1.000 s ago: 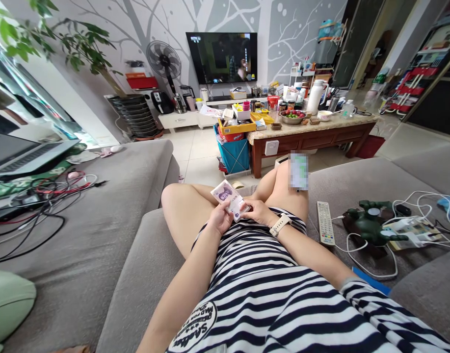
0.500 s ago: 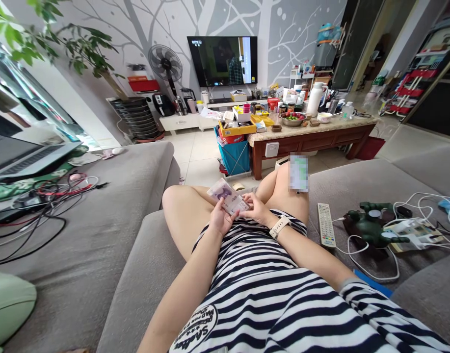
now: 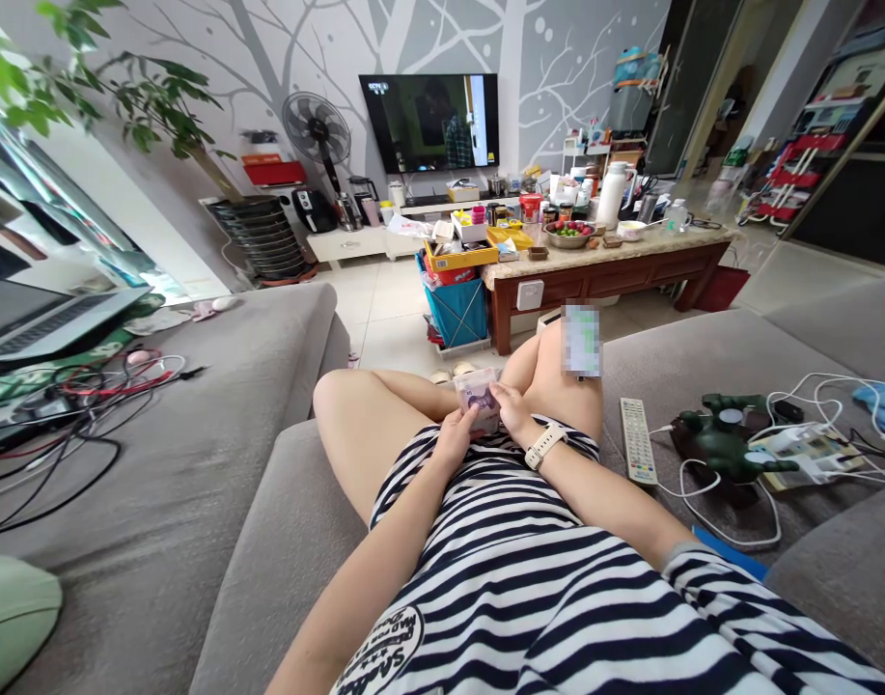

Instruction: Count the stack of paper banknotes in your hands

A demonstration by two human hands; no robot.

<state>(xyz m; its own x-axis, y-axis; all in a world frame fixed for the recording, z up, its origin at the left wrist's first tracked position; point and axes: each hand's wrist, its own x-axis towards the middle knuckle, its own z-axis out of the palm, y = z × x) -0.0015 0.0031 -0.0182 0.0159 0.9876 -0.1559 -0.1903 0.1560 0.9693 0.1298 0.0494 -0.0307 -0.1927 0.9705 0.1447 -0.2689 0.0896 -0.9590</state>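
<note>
You are sitting on a grey sofa (image 3: 217,463) with your legs crossed, and the scene is laid out here from left to right. At the far left, an open laptop (image 3: 43,319) is resting beside a tangle of cables (image 3: 66,405) on the sofa seat, and a pale green cushion (image 3: 12,618) is lying at the lower left corner. Further back, a standing fan (image 3: 317,130) and a wall-mounted television (image 3: 428,121) are facing the room. At the centre, your left hand (image 3: 457,439) is curling around the near edge of a small stack of banknotes (image 3: 478,398), with its fingers closing under the stack. The banknotes are sitting low in your lap, between your knees and just above the striped shirt (image 3: 514,579). Your right hand (image 3: 512,410) is pinching the right side of the same stack, thumb on top, and a light-coloured watch (image 3: 543,446) is showing on that wrist. Both hands are touching the stack and nearly meeting across it. Beyond your knees, a wooden desk (image 3: 608,265) is carrying a fruit bowl (image 3: 568,232), a white flask (image 3: 611,193) and mixed clutter. To the right, a remote control (image 3: 637,439) is lying flat on the sofa, near a dark green figure (image 3: 724,444) wound about with white cables (image 3: 796,434).
</note>
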